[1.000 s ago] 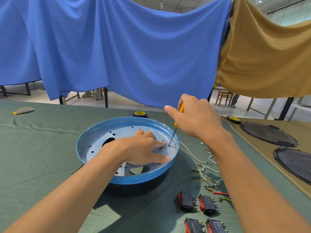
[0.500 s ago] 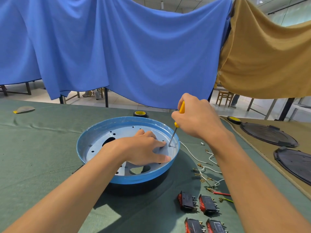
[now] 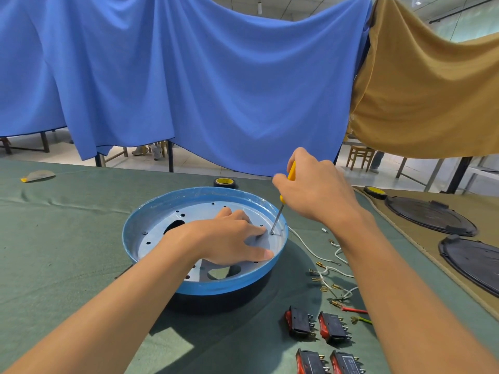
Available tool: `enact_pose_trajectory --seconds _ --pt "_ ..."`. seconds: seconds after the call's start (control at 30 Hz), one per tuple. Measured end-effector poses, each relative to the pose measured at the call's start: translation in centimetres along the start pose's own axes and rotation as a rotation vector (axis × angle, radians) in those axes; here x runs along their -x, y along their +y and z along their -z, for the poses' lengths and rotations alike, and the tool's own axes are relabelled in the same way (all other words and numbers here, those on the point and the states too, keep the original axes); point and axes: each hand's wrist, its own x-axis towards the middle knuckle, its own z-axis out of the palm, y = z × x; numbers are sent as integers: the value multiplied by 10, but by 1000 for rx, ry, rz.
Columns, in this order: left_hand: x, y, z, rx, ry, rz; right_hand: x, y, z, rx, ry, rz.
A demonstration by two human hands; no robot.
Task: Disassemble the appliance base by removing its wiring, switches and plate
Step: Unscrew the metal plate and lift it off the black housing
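1. I am looking across a table draped in matte dark-green cloth [image 3: 67,238]. A hanging blue fabric sheet [image 3: 189,90] and a mustard-brown fabric sheet [image 3: 432,103] sag in soft folds behind it.
2. My right hand [image 3: 316,190] is clenched round a slim yellow-handled screwdriver [image 3: 292,170]. The knuckles face up, the wrist is raised, and the forearm runs in from the lower right.
3. Under that grip the thin steel shaft slants down and to the left. Its tip meets the plate at a small hole or screw; I cannot tell which.
4. My left hand [image 3: 229,241] lies palm down with the fingers spread and nearly straight. It presses on the pale grey perforated metal plate [image 3: 162,238] and grasps nothing. Its forefinger ends just beside the screwdriver tip.
5. The plate sits inside the round appliance base [image 3: 151,211], which has a glossy blue rim over a dark body. The base stands directly below both hands.
6. Below and right of the screwdriver grip, loose white wires [image 3: 324,268] with brass terminals lie on the cloth. One strand runs up to the base's rim.
7. Nearer me than the wires lie four black rocker switches [image 3: 299,322] with red faces, in two pairs.
8. Just beyond the grip lies a black tape roll [image 3: 225,182] with a yellow core.
9. Well off to the right of the grip, two black round plastic lids [image 3: 429,214] rest on a tan mat [image 3: 486,211].
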Motion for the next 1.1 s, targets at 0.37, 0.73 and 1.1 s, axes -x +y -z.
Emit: enact_pose_trajectory --seconds 0.37,0.73,1.1 --pt "-1 0 0 -16 3 -14 0 1 1 38 42 -14" --pt "0 0 0 -4 4 -15 0 3 2 100 63 -9" --pt "0 -1 -1 -4 7 -13 2 3 2 144 70 12"
